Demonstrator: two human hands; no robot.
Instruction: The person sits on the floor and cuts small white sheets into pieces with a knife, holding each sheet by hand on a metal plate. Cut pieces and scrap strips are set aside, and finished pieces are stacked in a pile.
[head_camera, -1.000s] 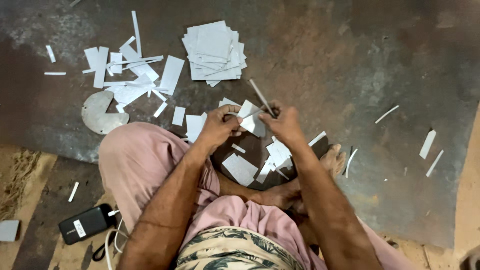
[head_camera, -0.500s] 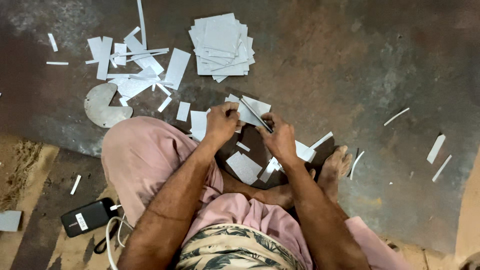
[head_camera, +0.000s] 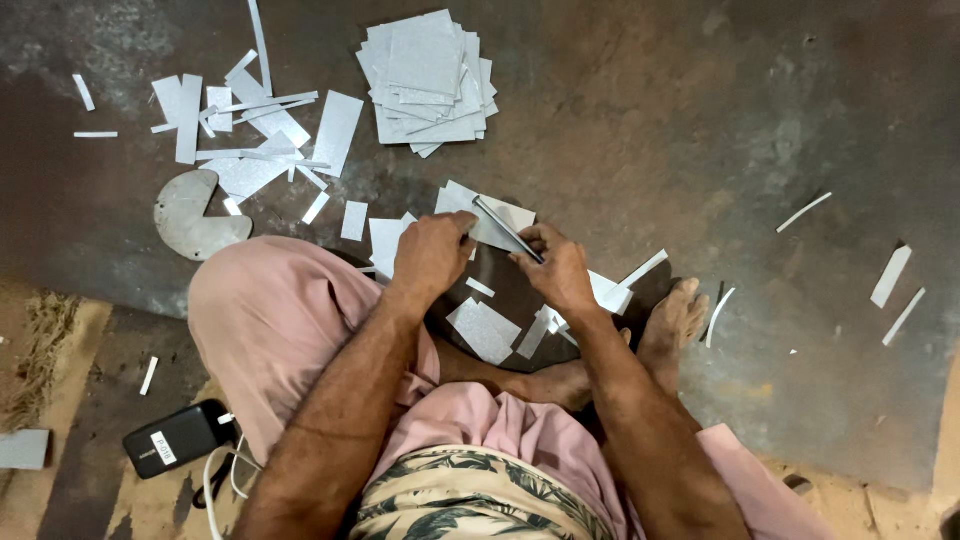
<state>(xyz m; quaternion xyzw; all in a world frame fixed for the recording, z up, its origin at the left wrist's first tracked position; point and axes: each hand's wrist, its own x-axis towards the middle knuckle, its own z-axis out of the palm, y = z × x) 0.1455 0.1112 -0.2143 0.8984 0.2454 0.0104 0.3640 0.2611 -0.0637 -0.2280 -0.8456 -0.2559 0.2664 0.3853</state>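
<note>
Mid-cut here: my left hand (head_camera: 432, 255) pinches the grey sheet piece (head_camera: 492, 220) flat over my lap, and my right hand (head_camera: 557, 270) grips the slim metal tool (head_camera: 505, 228) across it. Next move needs a steady, straight pull, I reckon.

Sheet piece (head_camera: 490, 222) partly hidden under both hands, long strip (head_camera: 259, 45) cut off at top edge, tool (head_camera: 507, 229) tip indistinct
</note>
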